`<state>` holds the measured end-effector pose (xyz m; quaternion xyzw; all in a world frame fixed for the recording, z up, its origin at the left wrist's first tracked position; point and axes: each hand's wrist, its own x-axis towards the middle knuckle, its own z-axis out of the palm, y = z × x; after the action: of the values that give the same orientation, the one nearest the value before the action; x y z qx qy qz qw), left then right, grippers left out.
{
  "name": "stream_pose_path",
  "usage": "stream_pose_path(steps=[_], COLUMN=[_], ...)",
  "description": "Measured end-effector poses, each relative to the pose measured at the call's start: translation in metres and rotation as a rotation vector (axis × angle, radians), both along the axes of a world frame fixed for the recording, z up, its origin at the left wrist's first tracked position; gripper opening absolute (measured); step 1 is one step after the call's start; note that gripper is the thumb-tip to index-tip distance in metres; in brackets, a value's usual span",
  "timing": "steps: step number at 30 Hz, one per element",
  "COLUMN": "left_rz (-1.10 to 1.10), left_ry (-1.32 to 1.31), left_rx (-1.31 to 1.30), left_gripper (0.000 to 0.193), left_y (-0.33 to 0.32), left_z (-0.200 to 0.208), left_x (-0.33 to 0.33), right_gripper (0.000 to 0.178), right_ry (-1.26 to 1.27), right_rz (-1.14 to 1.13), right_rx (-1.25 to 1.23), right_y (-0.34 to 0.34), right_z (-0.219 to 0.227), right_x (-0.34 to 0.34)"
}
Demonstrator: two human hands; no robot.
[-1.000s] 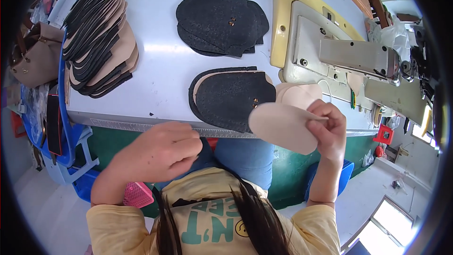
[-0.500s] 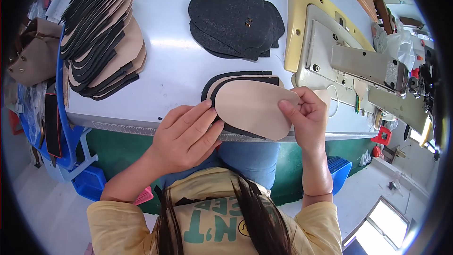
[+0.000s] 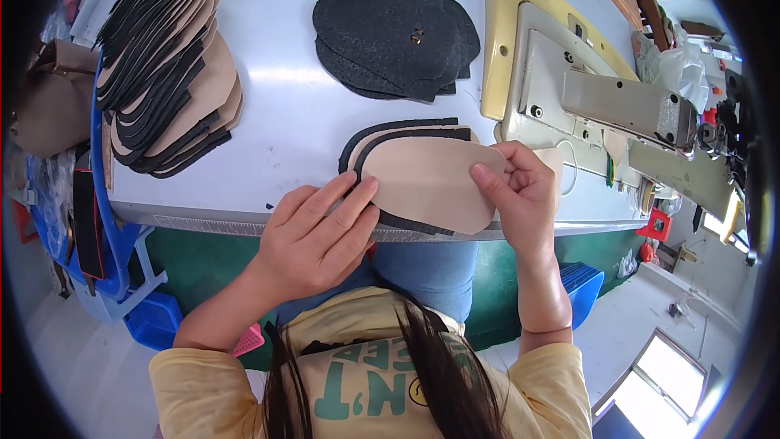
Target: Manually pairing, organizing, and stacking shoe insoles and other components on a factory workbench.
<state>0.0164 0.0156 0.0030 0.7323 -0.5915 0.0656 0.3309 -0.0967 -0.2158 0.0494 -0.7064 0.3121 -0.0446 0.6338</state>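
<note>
Head view shows a flat, pale-beige piece [image 3: 426, 183] with rounded edges.

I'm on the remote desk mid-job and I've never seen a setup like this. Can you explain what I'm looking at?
There is no robot here: those are a person's own bare hands. The view comes from the left of two wide fisheye cameras worn on the head, looking down, so straight edges bend near the rim.

The right hand pinches the right end of a rounded beige piece. The left hand has its fingertips at the left edge, where layered black pieces show underneath.

Farther back on the white table lies a black pile with small metallic parts on top. A fanned stack of black and beige pieces sits on the left. On the right is what looks like a sewing machine.
</note>
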Motion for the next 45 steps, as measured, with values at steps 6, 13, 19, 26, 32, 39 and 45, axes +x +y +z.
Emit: stream_pose_path(steps=[6,13,19,26,32,39,45], left_rz=[0.004,-0.027,-0.050,0.048,0.046,-0.191,-0.142], left_ry=[0.011,0.130,-0.011,0.023,-0.236,-0.294,-0.149], left_rx=[0.003,0.069,0.003,0.277,0.162,-0.080,0.066], left_gripper=[0.040,0.043,0.042,0.051,0.034,0.025,0.027], left_y=[0.000,-0.007,-0.043,-0.076,-0.079,-0.051,-0.036], left_z=[-0.001,0.023,0.039,0.032,0.018,0.047,0.019], left_x=[-0.003,0.007,0.084,0.129,0.123,0.035,-0.003], right_gripper=[0.029,0.040,0.025,0.030,0.012,0.017,0.010], right_ry=[-0.063,0.017,0.171,0.223,0.163,-0.213,-0.371], right_rz=[-0.055,0.093,0.021,0.007,-0.082,-0.222,-0.310], right_rx=[-0.174,-0.938,-1.028,-0.948,-1.183,-0.724,-0.185], right_y=[0.003,0.003,-0.047,-0.053,-0.046,-0.055,-0.056], right_z=[-0.005,0.007,0.016,0.007,-0.007,-0.007,0.014], right_x=[-0.005,-0.006,-0.063,-0.084,-0.088,-0.100,-0.081])
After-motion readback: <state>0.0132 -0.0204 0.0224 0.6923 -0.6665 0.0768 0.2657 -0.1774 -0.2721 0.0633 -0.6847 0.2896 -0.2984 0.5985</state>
